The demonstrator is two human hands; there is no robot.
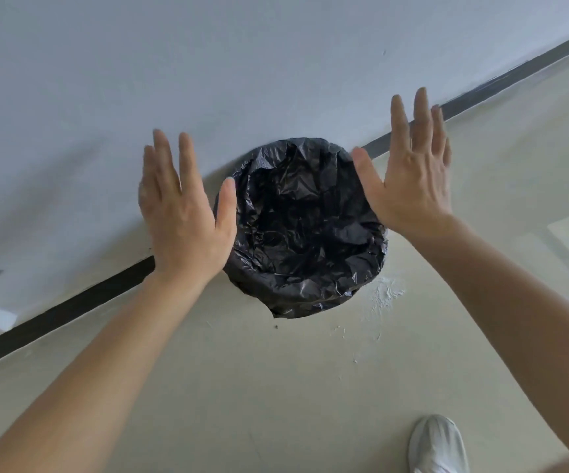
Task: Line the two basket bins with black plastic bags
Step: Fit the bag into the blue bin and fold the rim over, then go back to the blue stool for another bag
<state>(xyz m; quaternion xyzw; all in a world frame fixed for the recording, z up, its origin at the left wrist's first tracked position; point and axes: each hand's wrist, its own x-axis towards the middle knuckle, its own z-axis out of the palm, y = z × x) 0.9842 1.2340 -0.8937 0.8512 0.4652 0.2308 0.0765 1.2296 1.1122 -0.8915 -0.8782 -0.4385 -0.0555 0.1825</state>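
Observation:
A round bin stands on the floor against the wall, fully covered by a crumpled black plastic bag (301, 230) that drapes over its rim and sinks into its hollow. The basket itself is hidden under the bag. My left hand (182, 213) hovers flat just left of the bin, fingers spread, thumb near the bag's left edge. On the bin's right side my right hand (412, 179) is held up the same way, palm down and empty. Only one bin is in view.
A pale grey wall (208, 63) rises behind the bin, with a black baseboard strip (71, 305) running diagonally along its foot. The floor (276, 387) is beige with white scuff marks (387, 291). A white shoe (436, 445) shows at the bottom right.

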